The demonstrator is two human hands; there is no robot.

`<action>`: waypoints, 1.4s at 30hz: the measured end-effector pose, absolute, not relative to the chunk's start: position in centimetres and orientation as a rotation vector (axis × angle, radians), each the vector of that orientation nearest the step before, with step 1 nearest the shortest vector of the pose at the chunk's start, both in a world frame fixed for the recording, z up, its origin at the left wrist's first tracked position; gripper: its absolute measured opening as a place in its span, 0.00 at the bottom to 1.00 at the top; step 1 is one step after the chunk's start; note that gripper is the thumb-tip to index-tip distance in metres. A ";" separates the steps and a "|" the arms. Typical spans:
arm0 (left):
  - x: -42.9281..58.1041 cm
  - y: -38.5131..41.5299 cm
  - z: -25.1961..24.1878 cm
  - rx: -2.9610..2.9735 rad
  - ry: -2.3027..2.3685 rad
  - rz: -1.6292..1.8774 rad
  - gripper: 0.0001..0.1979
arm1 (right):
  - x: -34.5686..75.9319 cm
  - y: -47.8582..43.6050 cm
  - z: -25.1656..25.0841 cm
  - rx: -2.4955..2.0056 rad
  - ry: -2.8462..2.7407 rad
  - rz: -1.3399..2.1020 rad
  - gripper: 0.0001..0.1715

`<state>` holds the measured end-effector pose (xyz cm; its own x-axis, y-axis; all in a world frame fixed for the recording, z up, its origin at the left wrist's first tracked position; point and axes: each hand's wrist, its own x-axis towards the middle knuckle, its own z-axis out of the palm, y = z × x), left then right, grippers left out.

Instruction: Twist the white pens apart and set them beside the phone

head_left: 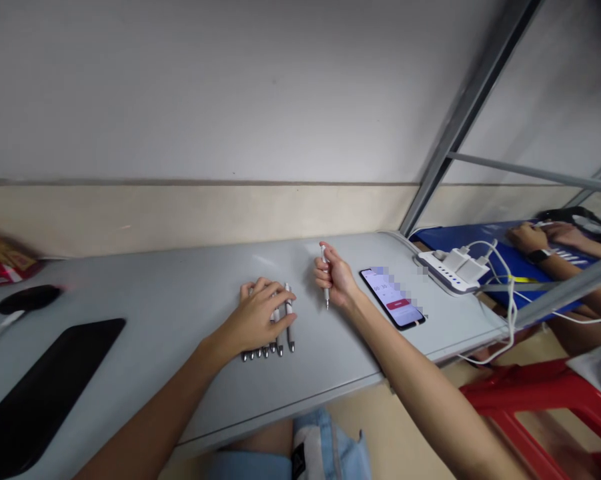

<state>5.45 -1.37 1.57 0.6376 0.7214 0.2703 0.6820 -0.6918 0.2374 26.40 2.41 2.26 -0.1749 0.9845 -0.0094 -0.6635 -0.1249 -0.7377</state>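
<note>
Several white pens with silver tips lie side by side in a row on the grey table; the rightmost pen (291, 337) sits slightly apart from the others. My left hand (257, 317) rests palm down over the row, its fingers apart and its thumb at the rightmost pen. The upper parts of most pens are hidden under it. Just to the right, my right hand (337, 277) is closed around another white pen (326, 293), held nearly upright with its metal tip pointing down. The thumb is at that pen's top end.
A lit phone (393, 299) lies right of my right hand. Beyond it stands a white power strip (450, 270) with plugs and cables. A black mat (50, 393) and a dark cabled object (29, 299) lie left. Another person's hands (527, 239) are over a blue table beyond the metal post.
</note>
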 end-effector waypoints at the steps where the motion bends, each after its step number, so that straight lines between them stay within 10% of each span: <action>1: 5.5 -1.4 1.6 2.745 1.167 0.514 0.13 | 26.4 2.4 2.3 -0.634 -0.718 1.628 0.11; 18: 6.6 -1.8 1.6 2.702 1.232 0.535 0.10 | 27.5 2.5 1.0 -1.633 -1.693 0.471 0.18; 42: 6.7 -1.9 1.4 2.603 1.303 0.583 0.06 | 28.6 2.1 1.4 -1.959 -1.839 0.411 0.19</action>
